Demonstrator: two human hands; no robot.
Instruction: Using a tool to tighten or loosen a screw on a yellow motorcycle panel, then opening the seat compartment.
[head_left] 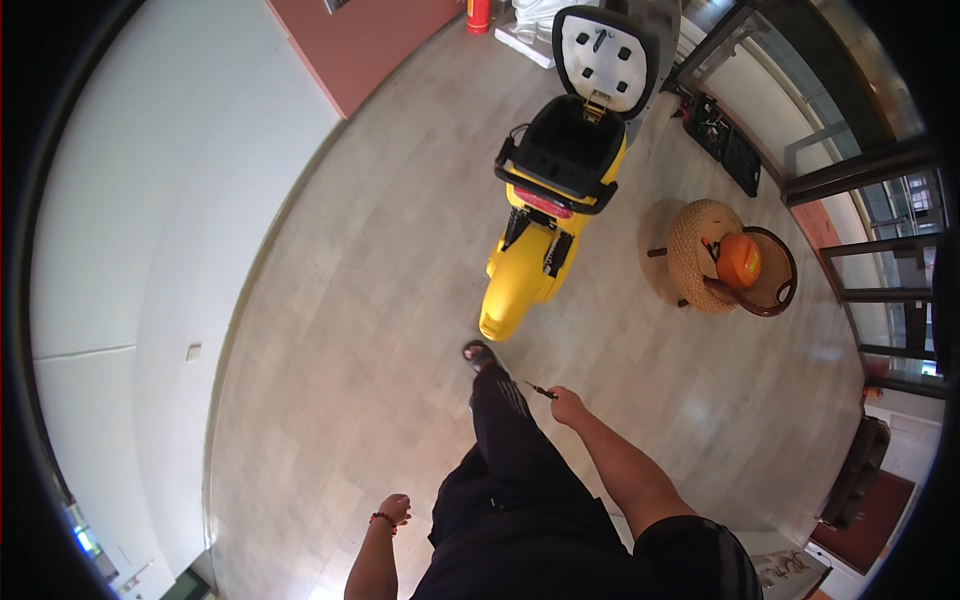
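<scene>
My right hand [567,405] is closed around the dark handle of a screwdriver [543,391], its thin shaft pointing forward and left. Low on the left, my left hand [397,509] hangs beside my body with its fingers curled in, and nothing shows in it. Ahead of me stands a yellow scooter [515,285], its rear end toward me. Its seat [605,62] is tipped up, showing the pale underside and the black storage bin [572,145] below. Neither hand touches the scooter.
To the right, a woven wicker chair [700,235] bears an orange rounded object [739,261]. Beyond it, a black tool case [722,143] lies spread on the floor by the windows. A red fire extinguisher [478,15] stands at the far wall. A white wall [150,230] runs along the left.
</scene>
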